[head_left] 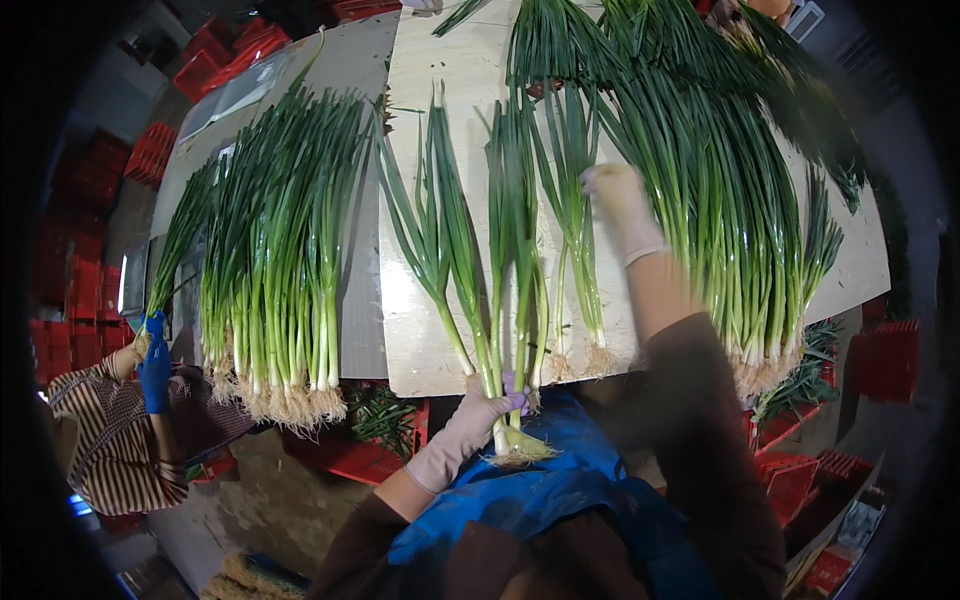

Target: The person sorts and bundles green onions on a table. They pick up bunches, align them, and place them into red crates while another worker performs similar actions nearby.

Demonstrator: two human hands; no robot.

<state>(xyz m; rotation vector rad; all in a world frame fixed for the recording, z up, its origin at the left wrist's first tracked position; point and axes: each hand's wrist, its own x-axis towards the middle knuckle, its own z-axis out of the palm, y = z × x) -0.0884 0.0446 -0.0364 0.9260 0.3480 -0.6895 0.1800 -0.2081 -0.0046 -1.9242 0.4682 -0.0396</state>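
Observation:
My left hand [480, 412], in a pale glove, grips a few green onions [517, 322] near their rooted white ends, over the table's front edge. Their leaves fan up across the pale wooden board [416, 315]. Blurred by motion, my right hand [621, 206] wears a similar glove and is beside the leaves of some loose green onions [577, 225]; whether its fingers hold a leaf is unclear. To its right lies a thick row of green onions [735, 232], roots toward me. Another bunch of green onions [277, 247] lies left of the board.
At the left, a person in a striped sleeve [120, 435] and blue gloves [154, 367] holds green onions. Red crates [345, 454] with leaf scraps stand below the table, and more red crates [787, 487] are at lower right. A blue apron [540, 495] covers my lap.

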